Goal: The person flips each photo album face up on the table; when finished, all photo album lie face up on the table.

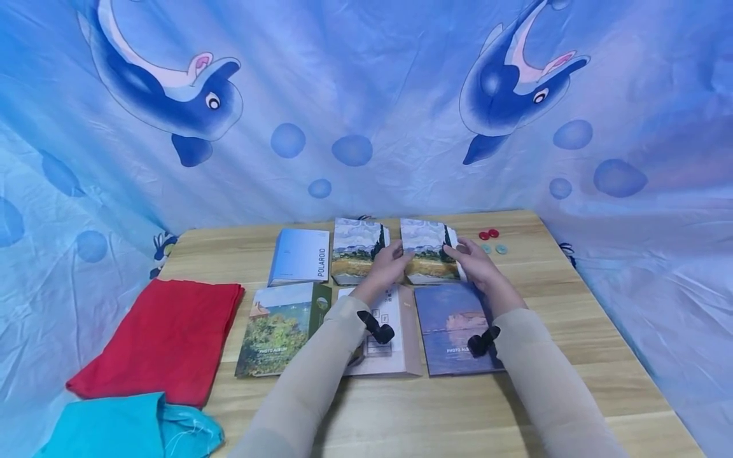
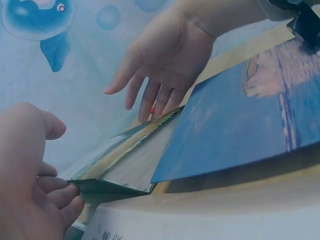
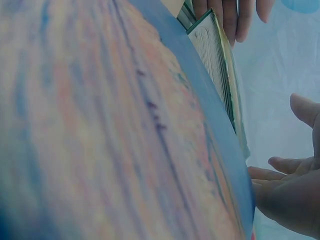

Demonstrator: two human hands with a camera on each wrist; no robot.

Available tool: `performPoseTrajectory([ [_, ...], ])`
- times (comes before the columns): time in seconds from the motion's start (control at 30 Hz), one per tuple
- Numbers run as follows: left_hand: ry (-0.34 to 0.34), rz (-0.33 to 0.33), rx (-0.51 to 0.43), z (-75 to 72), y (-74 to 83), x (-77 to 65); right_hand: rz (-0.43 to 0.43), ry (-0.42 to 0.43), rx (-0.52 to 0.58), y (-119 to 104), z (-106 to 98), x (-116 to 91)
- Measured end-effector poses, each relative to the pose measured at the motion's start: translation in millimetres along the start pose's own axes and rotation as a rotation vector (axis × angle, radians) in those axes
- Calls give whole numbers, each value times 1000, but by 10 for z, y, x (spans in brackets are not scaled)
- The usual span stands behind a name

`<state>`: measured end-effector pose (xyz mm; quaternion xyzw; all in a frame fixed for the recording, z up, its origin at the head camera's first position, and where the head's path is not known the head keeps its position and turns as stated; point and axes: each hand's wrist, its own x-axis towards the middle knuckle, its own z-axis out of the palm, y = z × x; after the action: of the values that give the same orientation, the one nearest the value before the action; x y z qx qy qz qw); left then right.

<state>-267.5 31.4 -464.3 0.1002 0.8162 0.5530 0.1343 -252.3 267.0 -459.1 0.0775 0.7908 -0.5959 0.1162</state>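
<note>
A photo album with a wheat-field painting (image 1: pixel 426 254) lies at the back of the table. Its left edge is beside my left hand (image 1: pixel 389 262), whose fingertips touch the cover's corner in the left wrist view. On the opposite side, my right hand (image 1: pixel 475 262) has its thumb over the right edge; straight fingers (image 2: pixel 165 95) show in the left wrist view. Neither hand grips the album. A matching album (image 1: pixel 354 251) lies just left of it. In front is a purple-blue photo album (image 1: pixel 452 324), and beside that a pale album (image 1: pixel 403 343), partly covered by my left forearm.
A blue Polaroid album (image 1: pixel 300 254) and a green garden-picture album (image 1: pixel 275 324) lie to the left. Small red discs (image 1: pixel 488 235) and teal discs (image 1: pixel 494 249) sit at the back right. Folded red cloth (image 1: pixel 166 337) and turquoise cloth (image 1: pixel 114 426) occupy the left side.
</note>
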Motion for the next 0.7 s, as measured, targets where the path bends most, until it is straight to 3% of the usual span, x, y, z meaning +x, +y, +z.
performPoseTrajectory([
  [0.23,12,56,66,-176,-1,-122,-77,33,-16,-79,61,-103],
  [0.47,32,67,163,-387,42,-336,-124,70,51,-207,171,-274],
  [0.7,71,117,281,-581,-22,-588,-147,61,180,-320,346,-491],
])
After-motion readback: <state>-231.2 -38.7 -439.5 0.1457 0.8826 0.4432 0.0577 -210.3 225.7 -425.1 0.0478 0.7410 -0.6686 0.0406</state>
